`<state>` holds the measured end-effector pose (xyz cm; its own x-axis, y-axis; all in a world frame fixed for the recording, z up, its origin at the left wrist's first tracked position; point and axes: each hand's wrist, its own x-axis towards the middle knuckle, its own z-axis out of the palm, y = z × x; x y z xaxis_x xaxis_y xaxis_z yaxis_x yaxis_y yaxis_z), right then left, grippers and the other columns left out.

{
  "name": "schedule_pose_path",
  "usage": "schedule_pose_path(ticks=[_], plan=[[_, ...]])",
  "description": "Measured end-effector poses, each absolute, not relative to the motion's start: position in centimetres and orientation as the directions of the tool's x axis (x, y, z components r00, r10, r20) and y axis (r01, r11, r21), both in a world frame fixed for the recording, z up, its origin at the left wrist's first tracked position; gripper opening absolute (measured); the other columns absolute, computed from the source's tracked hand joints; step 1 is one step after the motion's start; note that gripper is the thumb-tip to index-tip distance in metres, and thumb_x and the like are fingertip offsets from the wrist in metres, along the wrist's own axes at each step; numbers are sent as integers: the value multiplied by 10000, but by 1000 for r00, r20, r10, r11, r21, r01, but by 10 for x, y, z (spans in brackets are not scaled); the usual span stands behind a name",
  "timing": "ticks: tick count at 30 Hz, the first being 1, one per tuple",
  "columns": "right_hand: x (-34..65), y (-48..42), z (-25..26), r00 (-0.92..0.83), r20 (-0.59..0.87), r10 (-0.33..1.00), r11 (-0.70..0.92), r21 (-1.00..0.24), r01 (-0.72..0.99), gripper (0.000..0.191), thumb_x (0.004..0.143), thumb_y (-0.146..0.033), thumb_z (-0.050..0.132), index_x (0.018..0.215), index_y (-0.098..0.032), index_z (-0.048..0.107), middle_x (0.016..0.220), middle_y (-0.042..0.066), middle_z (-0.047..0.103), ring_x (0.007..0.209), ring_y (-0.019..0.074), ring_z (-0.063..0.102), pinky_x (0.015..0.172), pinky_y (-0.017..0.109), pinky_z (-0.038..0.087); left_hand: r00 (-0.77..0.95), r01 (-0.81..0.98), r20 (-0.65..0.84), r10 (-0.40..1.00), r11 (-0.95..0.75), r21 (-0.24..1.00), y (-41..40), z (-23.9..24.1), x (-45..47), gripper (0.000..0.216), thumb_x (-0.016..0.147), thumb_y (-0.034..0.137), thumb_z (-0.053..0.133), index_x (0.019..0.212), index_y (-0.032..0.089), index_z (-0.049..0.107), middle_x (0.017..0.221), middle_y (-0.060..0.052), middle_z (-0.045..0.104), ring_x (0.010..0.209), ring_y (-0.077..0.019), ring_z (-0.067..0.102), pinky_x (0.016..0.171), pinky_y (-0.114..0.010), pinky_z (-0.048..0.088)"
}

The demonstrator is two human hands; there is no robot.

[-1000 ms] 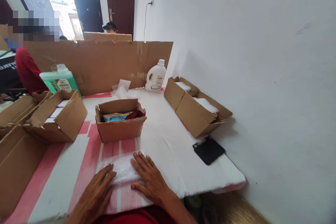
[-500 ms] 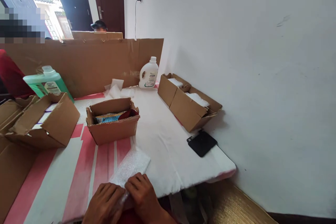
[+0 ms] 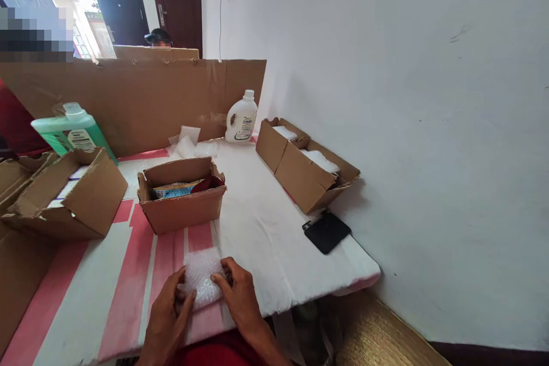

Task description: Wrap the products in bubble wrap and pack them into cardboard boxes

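A small folded wad of bubble wrap (image 3: 201, 275) lies on the table (image 3: 274, 223) near its front edge. My left hand (image 3: 167, 317) curls against its left side, fingers bent onto it. On the other side my right hand (image 3: 240, 294) presses its fingertips onto the right part of the wrap. Both hands hold the bubble wrap down between them. Just beyond stands an open cardboard box (image 3: 180, 203) with a blue packet and something dark red inside.
More open cardboard boxes stand at the left (image 3: 64, 197) and right (image 3: 306, 171). A green bottle (image 3: 71, 131) and a white jug (image 3: 241, 118) stand by a cardboard screen (image 3: 141, 103). A black flat device (image 3: 326, 231) lies near the wall. A person sits behind the screen.
The bubble wrap lay flat under my spread hands, was then gathered at the table edge, and is now folded into a small wad held between both hands.
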<state>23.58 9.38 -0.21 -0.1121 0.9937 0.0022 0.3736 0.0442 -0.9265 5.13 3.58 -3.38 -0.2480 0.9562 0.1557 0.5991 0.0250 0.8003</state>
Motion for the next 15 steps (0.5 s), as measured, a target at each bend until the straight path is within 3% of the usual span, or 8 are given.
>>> schedule_pose_path(ticks=[2, 4, 6, 8, 11, 13, 15], plan=[[231, 99, -4, -83, 11, 997, 42, -923, 383, 90, 814, -232, 664, 893, -189, 658, 758, -12, 650, 707, 169, 588, 662, 249, 398, -267, 607, 181, 946, 19, 795, 38, -34, 53, 618, 900, 539, 583, 1391, 171, 505, 1026, -78, 720, 621, -150, 669, 592, -294, 587], [229, 102, -6, -48, 14, 999, 32, -915, 402, 101, 812, -244, 665, 897, -189, 659, 744, -7, 651, 702, 177, 601, 663, 257, 415, -257, 682, 304, 917, -50, 729, 38, -28, 55, 610, 932, 464, 572, 1455, 185, 430, 1117, -103, 697, 705, -159, 696, 636, -307, 600], [229, 103, -9, -32, 9, 999, 22, -906, 424, 107, 814, -255, 664, 898, -189, 655, 732, -5, 648, 682, 181, 605, 660, 266, 435, -180, 823, 500, 847, -149, 549, 36, -19, 59, 578, 940, 368, 585, 1474, 216, 424, 1265, -135, 654, 977, -210, 709, 824, -359, 597], [231, 104, -12, -39, 13, 999, 28, -895, 445, 121, 822, -261, 656, 921, -191, 649, 740, -1, 650, 671, 183, 610, 657, 275, 462, 37, 913, 622, 782, -280, 297, 35, -13, 65, 549, 935, 258, 583, 1469, 245, 459, 1361, -122, 624, 1229, -235, 617, 1013, -385, 514], [235, 102, -13, -61, 79, 995, 98, -875, 474, 148, 857, -227, 599, 994, -184, 633, 802, 27, 674, 696, 195, 639, 673, 302, 521, 324, 901, 588, 741, -431, 47, 37, -18, 77, 565, 940, 172, 496, 1498, 235, 440, 1426, -80, 609, 1356, -208, 522, 1091, -342, 430], [238, 98, -11, -46, 217, 975, 207, -810, 548, 219, 897, -197, 543, 1096, -173, 629, 959, 93, 703, 829, 229, 678, 757, 356, 559, 375, 904, 544, 751, -427, -33, 40, -29, 83, 586, 939, 203, 473, 1522, 202, 407, 1482, -86, 566, 1394, -229, 481, 1095, -354, 414], [238, 94, -8, -75, 388, 919, 337, -671, 661, 320, 943, -196, 505, 1244, -165, 609, 1201, 170, 674, 1074, 284, 655, 913, 450, 544, 387, 909, 523, 760, -408, -79, 43, -43, 84, 615, 929, 249, 492, 1531, 175, 392, 1517, -109, 527, 1410, -260, 461, 1101, -378, 401]])
